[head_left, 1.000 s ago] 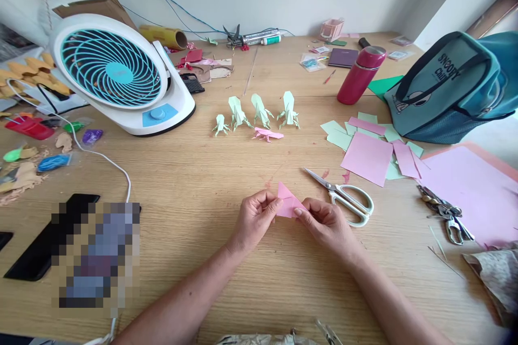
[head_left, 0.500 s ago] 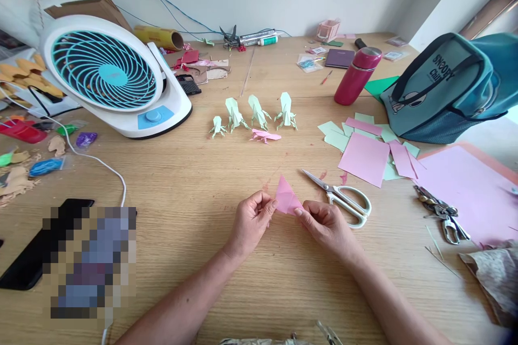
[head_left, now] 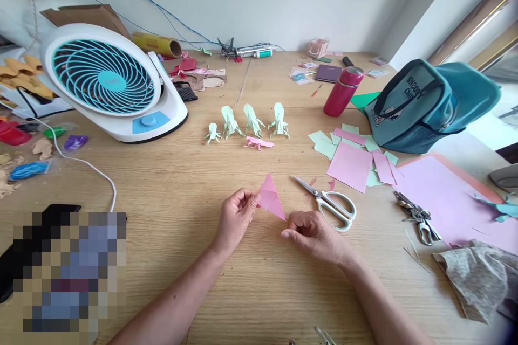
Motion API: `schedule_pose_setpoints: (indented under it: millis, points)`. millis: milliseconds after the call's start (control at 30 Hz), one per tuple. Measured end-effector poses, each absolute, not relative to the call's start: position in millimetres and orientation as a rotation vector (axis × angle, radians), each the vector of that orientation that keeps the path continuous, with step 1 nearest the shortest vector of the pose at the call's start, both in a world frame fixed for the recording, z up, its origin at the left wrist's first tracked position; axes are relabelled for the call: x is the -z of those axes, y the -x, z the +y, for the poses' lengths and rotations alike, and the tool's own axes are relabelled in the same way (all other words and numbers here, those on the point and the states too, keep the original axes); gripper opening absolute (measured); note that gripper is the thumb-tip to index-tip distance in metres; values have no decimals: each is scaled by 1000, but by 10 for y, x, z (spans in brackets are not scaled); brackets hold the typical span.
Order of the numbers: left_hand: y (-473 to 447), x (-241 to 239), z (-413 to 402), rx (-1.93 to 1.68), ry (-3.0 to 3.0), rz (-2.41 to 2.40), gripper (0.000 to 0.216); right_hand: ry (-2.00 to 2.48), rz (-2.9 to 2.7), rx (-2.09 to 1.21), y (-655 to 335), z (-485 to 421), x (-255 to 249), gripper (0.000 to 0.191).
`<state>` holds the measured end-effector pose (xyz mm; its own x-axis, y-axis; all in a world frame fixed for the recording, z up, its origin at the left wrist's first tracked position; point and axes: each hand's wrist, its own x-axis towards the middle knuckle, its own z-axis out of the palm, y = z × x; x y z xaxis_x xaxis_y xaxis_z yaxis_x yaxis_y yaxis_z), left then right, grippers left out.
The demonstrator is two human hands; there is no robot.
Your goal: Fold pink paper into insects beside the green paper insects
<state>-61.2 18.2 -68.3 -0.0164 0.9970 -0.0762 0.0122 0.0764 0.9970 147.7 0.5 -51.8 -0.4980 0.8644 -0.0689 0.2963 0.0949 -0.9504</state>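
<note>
A folded pink paper triangle (head_left: 272, 198) is pinched at its left edge between the thumb and fingers of my left hand (head_left: 239, 215). Faint crease lines cross the paper. My right hand (head_left: 314, 234) is beside the triangle's lower right tip, thumb a little apart from the curled fingers, with nothing visible between them. Right behind that hand lie white-handled scissors (head_left: 329, 202), blades slightly parted and pointing away to the left. Beyond the hands, several pale green folded paper insects (head_left: 253, 120) stand in a row, with a pink folded paper insect (head_left: 259, 143) in front.
Pink and green paper sheets (head_left: 350, 166) lie at right, near a red flask (head_left: 343, 91) and a teal bag (head_left: 421, 108). Keys (head_left: 418, 218) and a grey cloth (head_left: 475, 275) are nearer. A white fan (head_left: 117, 83) stands at left, above a black phone (head_left: 36, 242).
My right thumb has come off the paper's lower right corner, and that hand has drawn slightly down. My left hand still holds the triangle, now turned somewhat. The view has shifted right.
</note>
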Motion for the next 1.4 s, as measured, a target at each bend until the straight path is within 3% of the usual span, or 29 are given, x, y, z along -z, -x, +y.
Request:
schedule_pose_setpoints:
  millis: [467,767,1400]
  points:
    - [466,647,109,-1053,-1774,1149,26,1211,-1585,-1307,-1516,107,588,37]
    - [482,694,106,-987,-1793,1055,22,1252,-1555,-1417,-1468,35,522,34]
    - [514,680,66,-973,-1945,992,16,1249,-1516,-1279,-1348,-24,629,37]
